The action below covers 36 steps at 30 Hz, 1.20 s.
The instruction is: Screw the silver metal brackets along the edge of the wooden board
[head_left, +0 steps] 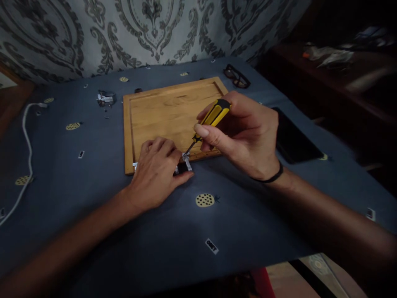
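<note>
Currently counted: two hands, one screwdriver, one framed wooden panel, one pair of eyeglasses, one black flat-screen device, one white cable, one patterned backdrop. Small loose metal parts lie clustered at upper left, with at least two tiny bits just below them; exact number not resolvable. Pineapple prints on the dark blue tablecloth: at least six. The wooden panel lies flat at the centre of the frame, its raised border visible along the top and left. At its near edge, just below frame centre, sits a silver-and-black metal fitting, partly covered by fingers. Left hand: half closed, fingers bent over the panel's near edge, thumb stretched along the near side, the fitting held between thumb and forefinger. Right hand: closed in a pinch round the yellow-and-black handle of the screwdriver, thumb on the near side; a black band circles the wrist. Shaft slants down to the left; tip at the upper part of the fitting, actual contact too small to confirm. Eyeglasses at upper right of centre, near the panel's far corner. Flat-screen device right of centre, partly behind the right hand. White cable curves down the left side. Patterned backdrop spans much of the top.
</note>
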Available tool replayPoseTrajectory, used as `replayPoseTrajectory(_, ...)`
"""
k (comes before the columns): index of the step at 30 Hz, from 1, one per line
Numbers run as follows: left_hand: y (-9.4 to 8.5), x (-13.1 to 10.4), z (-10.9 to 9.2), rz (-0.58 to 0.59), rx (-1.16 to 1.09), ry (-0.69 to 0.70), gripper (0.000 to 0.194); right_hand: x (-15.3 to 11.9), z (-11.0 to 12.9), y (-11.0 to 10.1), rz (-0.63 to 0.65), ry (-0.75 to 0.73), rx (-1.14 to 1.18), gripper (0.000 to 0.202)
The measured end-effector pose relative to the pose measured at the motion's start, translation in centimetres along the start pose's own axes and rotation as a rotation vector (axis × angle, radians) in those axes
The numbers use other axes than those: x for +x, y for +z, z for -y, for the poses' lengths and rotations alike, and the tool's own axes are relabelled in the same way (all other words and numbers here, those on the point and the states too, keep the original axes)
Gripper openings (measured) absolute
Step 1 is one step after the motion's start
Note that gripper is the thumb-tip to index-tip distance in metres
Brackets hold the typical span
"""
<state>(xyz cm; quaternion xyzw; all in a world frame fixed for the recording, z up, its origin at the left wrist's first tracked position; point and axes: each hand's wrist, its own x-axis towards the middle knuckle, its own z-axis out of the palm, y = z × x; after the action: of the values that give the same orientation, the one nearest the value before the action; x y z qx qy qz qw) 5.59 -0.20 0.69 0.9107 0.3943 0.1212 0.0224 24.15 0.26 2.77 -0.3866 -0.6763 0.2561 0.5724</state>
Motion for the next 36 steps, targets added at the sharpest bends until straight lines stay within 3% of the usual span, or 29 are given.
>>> replayPoseTrajectory(8,-0.1,0.1,0.0,-0.005,-0.001,-0.005,0.036,0.8,0.4,-1.1,0.211,0.047,0.072,0.024)
replayPoseTrajectory(11,-0.1,0.1,0.0,-0.010,0.001,-0.004,0.035,0.7,0.2,-0.9,0.137,0.025,0.015,0.027)
replayPoseTrajectory(16,-0.1,0.1,0.0,-0.012,-0.001,-0.004,0.034,0.2,0.4,-0.1,-0.092,-0.118,-0.044,0.032)
replayPoseTrajectory(20,0.0,0.0,0.1,-0.011,-0.016,0.001,0.035,0.3,0.8,0.0,-0.235,-0.085,0.017,0.028)
replayPoseTrajectory(27,0.0,0.1,0.1,-0.006,-0.005,-0.005,0.034,0.2,-0.1,0.1,-0.133,-0.064,-0.065,0.031)
replayPoseTrajectory(36,0.0,0.0,0.0,0.005,-0.014,-0.005,0.032,0.1,-0.4,0.3,-0.111,-0.040,-0.028,0.035)
